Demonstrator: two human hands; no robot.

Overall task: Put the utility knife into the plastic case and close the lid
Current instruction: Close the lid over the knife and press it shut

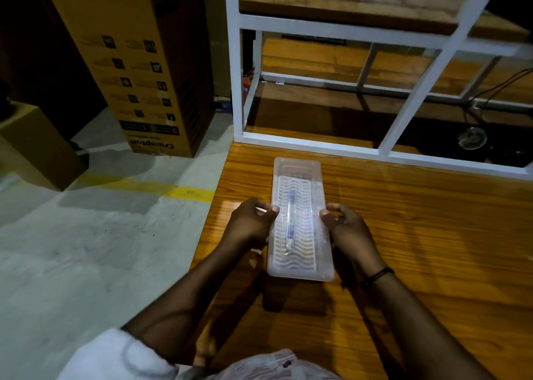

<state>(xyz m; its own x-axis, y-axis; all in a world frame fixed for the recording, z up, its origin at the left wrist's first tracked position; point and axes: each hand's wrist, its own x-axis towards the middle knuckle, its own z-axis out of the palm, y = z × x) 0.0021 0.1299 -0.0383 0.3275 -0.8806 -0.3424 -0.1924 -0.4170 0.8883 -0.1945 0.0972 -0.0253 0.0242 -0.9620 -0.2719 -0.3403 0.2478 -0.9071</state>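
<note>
A long translucent plastic case lies on the wooden table, its length running away from me. Its ribbed lid is down on top. Through the lid the slim utility knife shows, lying lengthwise inside. My left hand grips the case's left long edge with thumb and fingers pinched on the rim. On the opposite side my right hand holds the right long edge the same way. A dark band sits on the right wrist.
A white metal frame shelf stands on the table just behind the case. A tall cardboard box and a smaller one stand on the grey floor to the left. The table's left edge is close to my left hand.
</note>
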